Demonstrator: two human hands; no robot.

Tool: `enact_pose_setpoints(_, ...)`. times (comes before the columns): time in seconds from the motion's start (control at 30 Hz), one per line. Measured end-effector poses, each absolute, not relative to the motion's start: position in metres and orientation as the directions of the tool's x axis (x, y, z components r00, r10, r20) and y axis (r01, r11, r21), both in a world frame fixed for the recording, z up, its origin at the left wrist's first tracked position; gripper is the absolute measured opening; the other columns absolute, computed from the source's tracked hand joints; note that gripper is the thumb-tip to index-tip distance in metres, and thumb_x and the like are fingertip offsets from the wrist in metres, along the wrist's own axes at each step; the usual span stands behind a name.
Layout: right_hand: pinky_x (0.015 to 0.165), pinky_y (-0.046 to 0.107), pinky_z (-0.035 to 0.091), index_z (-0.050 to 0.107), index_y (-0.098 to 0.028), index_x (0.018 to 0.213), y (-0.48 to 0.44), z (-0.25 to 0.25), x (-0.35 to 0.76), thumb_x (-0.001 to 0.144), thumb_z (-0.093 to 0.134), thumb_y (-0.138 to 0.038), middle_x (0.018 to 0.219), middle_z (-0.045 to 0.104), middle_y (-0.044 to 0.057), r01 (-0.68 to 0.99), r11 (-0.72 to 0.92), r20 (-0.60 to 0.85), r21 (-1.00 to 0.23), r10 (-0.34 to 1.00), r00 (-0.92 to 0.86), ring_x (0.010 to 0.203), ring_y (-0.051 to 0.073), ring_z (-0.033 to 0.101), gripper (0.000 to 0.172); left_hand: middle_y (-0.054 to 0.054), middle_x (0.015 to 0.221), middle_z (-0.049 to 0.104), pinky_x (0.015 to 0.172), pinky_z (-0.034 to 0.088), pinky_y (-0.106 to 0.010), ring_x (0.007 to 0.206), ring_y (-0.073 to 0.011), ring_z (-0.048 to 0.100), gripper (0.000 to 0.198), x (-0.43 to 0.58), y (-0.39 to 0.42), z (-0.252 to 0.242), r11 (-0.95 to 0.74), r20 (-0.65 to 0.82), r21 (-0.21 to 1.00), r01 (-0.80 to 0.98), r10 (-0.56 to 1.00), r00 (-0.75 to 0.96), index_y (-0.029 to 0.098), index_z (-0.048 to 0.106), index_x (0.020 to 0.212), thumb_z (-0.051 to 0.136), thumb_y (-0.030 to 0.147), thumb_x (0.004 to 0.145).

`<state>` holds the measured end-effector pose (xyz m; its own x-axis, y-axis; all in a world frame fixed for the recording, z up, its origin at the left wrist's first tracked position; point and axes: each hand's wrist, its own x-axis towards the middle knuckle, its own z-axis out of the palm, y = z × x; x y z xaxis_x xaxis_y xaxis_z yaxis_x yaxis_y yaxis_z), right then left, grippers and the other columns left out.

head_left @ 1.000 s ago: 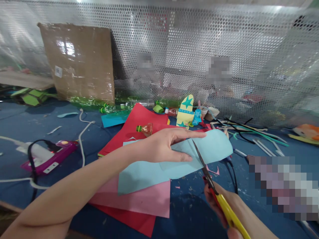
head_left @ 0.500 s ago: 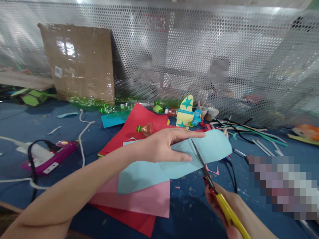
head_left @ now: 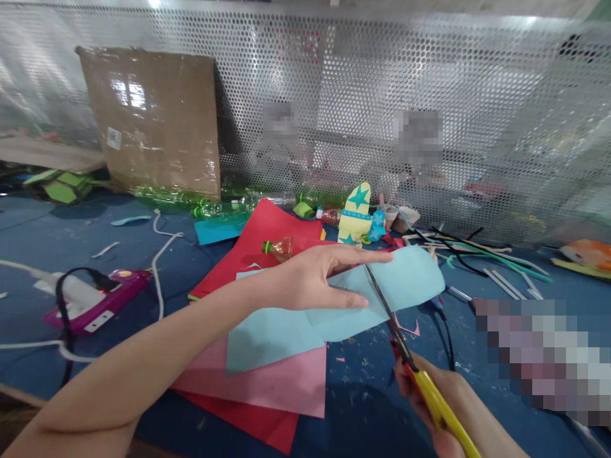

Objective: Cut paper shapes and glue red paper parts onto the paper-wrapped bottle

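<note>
My left hand (head_left: 317, 277) reaches across from the left and holds a sheet of light blue paper (head_left: 413, 277) with a rounded right end. Its thumb and index finger lie over the paper; the other fingers are hidden. In my right hand (head_left: 429, 381), at the lower right, are scissors (head_left: 442, 397) with yellow and red handles. The scissor blades lie across the light blue paper, just right of my left fingertips, pointing up and left. Beneath the light blue paper lie pink paper (head_left: 286, 388) and red paper (head_left: 267, 423).
A small bottle top (head_left: 279, 248) stands on the red paper. On the left are a purple power strip (head_left: 112, 305) and a white cable (head_left: 155, 267). Cardboard (head_left: 153, 121) leans against a perforated metal screen (head_left: 363, 95). Straws (head_left: 506, 283) and scraps lie to the right.
Almost nothing differs. My hands, the scissors and the light blue paper keep nearly the same position; the view shifts very slightly.
</note>
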<state>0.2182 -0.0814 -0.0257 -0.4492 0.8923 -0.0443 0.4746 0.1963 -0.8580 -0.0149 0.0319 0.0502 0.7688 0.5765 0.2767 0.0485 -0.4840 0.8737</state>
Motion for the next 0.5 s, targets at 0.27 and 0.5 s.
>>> enact_pose_setpoints(0.27,0.042,0.024,0.021,0.039,-0.022,0.074,-0.0819,-0.023,0.2172,0.059,0.023,-0.096,0.059,0.026,-0.007,0.509,0.212,-0.042,-0.834,0.896,-0.442,0.051,0.009,0.022,0.077,-0.003,0.142,0.048,0.104,0.038,-0.033,0.129,-0.0215,0.045,0.06,-0.0146,0.0323,0.0493,-0.485,0.289,0.874,0.033,0.572,0.768,0.03,0.052,0.132,0.071,0.016,0.077)
enact_pose_setpoints(0.5,0.039,0.023,0.022,0.04,-0.022,0.076,-0.0796,-0.023,0.2156,0.058,0.025,-0.096,0.061,0.03,-0.006,0.498,0.208,-0.051,-0.842,0.888,-0.457,0.049,0.009,0.023,0.078,-0.005,0.137,0.052,0.092,0.044,-0.032,0.117,-0.0225,0.053,0.063,-0.0141,0.0312,0.0491,-0.475,0.215,0.874,0.104,0.568,0.794,0.029,0.048,0.135,0.07,0.02,0.077)
